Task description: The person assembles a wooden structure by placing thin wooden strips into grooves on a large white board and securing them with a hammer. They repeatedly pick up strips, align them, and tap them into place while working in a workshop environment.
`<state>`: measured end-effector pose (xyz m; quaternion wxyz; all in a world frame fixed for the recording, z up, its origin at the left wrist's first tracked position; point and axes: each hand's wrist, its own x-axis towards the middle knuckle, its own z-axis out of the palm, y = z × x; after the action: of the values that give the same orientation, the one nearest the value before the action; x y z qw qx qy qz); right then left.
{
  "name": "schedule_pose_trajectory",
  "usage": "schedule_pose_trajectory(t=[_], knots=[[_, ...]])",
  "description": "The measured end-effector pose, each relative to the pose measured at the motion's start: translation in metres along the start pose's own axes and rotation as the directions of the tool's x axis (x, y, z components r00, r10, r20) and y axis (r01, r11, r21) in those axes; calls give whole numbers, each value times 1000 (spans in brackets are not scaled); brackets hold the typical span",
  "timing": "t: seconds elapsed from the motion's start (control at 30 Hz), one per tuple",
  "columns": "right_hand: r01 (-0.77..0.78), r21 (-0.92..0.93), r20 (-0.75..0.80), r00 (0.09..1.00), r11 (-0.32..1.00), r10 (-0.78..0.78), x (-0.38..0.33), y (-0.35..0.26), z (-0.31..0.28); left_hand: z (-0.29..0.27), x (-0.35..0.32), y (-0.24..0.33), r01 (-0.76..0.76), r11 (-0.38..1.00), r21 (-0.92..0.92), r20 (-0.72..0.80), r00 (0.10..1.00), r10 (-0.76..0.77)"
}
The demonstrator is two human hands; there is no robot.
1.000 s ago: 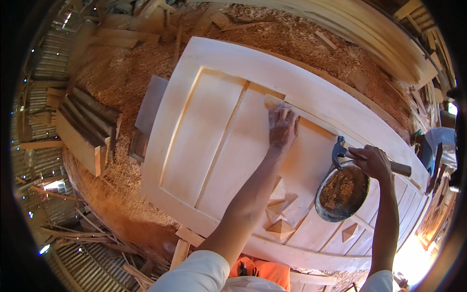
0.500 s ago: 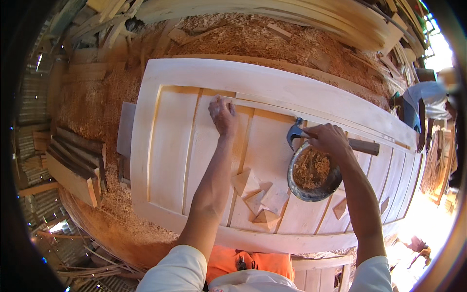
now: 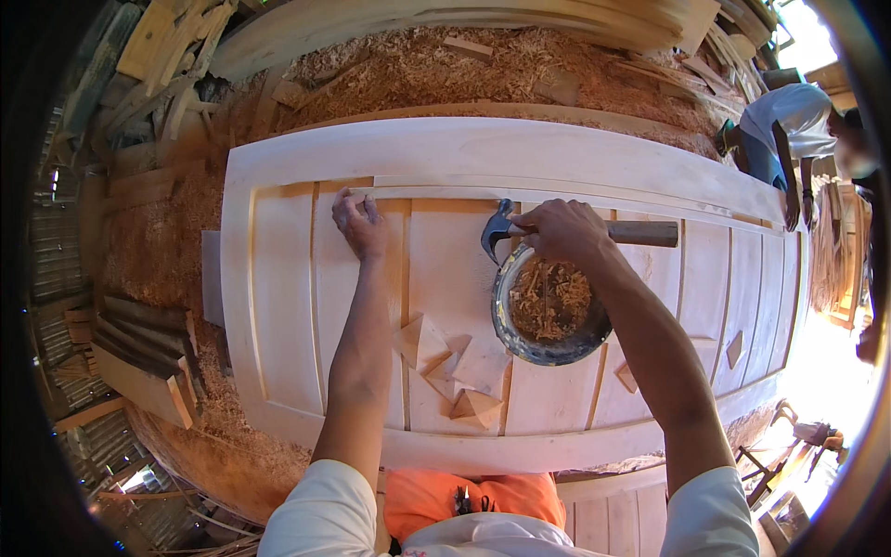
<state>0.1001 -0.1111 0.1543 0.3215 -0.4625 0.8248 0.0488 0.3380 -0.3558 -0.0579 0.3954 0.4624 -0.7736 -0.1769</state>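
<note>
A pale wooden panelled door (image 3: 390, 139) lies flat in front of me. My left hand (image 3: 359, 223) is closed at the left end of a thin wooden strip (image 3: 445, 192), which runs along the inner edge of the door's far rail. Gripped close under its head in my right hand (image 3: 566, 227) is a claw hammer (image 3: 645, 233), its handle pointing right. Just below that hand a round, paint-spotted bowl (image 3: 509, 342) rests on the door, with wood shavings (image 3: 548, 297) in it. Several pyramid-shaped wood blocks (image 3: 477, 408) sit nearer me, left of the bowl.
Another person (image 3: 789, 125) leans over the door's far right end. Stacked boards (image 3: 139, 371) stand at the left. Shavings (image 3: 399, 79) and offcuts cover the ground beyond the door, before a long piece of timber (image 3: 464, 17). A smaller panelled piece (image 3: 617, 524) is near my legs.
The view has shifted, so the door, bowl and both hands appear further left. My left hand keeps to the strip's end, and my right still grips the hammer above the bowl.
</note>
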Motion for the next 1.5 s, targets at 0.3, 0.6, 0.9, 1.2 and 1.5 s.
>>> schedule_pose_trajectory(t=[0.3,0.6,0.9,1.2,1.5], knots=[[53,10,-38,998,999,-53,-4,-14,-6,-4,-8,36,-303,949,88,106,950,293],[8,5,-56,998,1000,-7,-4,-19,-4,-50,43,-57,-387,905,-176,311,851,424],[-99,63,-6,995,993,100,-5,-32,-6,-48,24,-23,-379,925,26,189,910,368],[-110,16,28,994,994,109,-6,-44,-7,-26,20,-20,-48,975,-215,-36,999,41],[101,566,-65,995,819,-77,1,-84,8,-21,24,-27,3,986,-167,40,999,4]])
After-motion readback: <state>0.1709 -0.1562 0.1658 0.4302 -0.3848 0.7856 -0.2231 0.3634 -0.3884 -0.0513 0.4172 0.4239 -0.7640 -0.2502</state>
